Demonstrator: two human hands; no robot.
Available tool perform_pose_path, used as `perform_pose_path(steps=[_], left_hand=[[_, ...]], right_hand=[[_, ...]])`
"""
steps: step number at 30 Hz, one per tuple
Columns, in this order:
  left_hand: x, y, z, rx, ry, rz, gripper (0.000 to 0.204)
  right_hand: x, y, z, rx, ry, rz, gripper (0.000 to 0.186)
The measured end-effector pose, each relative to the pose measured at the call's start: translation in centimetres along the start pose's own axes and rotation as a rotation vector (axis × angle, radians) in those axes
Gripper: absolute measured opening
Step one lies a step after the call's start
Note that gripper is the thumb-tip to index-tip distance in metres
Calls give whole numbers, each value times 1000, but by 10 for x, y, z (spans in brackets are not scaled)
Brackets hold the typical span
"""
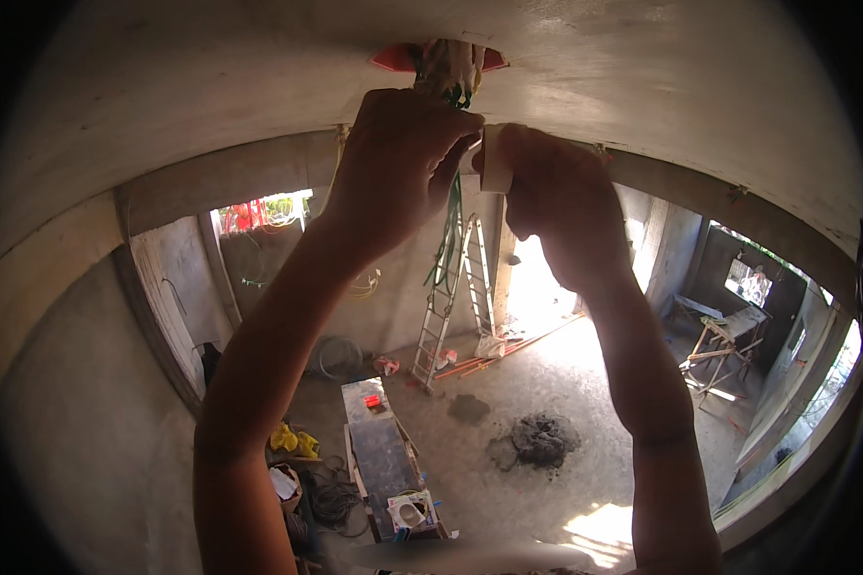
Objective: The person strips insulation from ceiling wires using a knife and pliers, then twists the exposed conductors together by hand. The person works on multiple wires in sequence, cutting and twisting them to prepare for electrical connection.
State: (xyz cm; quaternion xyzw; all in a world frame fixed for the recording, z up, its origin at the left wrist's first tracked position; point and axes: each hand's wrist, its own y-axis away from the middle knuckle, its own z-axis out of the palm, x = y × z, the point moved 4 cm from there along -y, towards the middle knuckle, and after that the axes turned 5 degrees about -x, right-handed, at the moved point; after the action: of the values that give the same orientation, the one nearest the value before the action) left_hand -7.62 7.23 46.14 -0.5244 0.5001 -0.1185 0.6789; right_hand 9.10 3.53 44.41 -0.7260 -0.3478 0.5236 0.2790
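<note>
Overhead, bundled white and dark green wires (451, 72) emerge from a red-lined opening (393, 57) in the ceiling, and green strands (448, 259) hang down behind my hands. My left hand (403, 163) is closed just below the bundle, thumb and fingertips pinched; what they hold is too small to make out. Beside it, my right hand (561, 206) grips a white object (496, 158), apparently a roll of tape, close to the left fingertips. Both forearms reach up from the lower edge.
An aluminium stepladder (479, 268) stands below by the wall and bright doorway. On the floor are a long board bench (379, 460), coiled cable (336, 498), yellow items (288, 439), orange pipes (489, 359) and a dark mortar pile (537, 441). A wooden trestle (724, 340) stands at right.
</note>
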Motion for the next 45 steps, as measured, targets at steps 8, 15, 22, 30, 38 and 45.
perform_pose_path(steps=[8,15,22,30,38,45], left_hand=[[-15,-3,-15,-247,154,-65,20],[-18,-2,-5,-123,310,-260,13],[-2,2,1,-48,40,-130,21],[0,-3,3,-57,98,-2,19],[-9,-4,-7,-140,146,-154,10],[-2,-7,-3,-61,80,-181,12]], right_hand=[[25,-40,-48,-122,463,-409,34],[35,-27,-19,294,474,-313,22],[30,-3,18,241,-7,-60,35],[3,5,0,-95,-231,-76,25],[14,-22,-29,177,607,-364,30],[22,8,20,166,-62,-22,32]])
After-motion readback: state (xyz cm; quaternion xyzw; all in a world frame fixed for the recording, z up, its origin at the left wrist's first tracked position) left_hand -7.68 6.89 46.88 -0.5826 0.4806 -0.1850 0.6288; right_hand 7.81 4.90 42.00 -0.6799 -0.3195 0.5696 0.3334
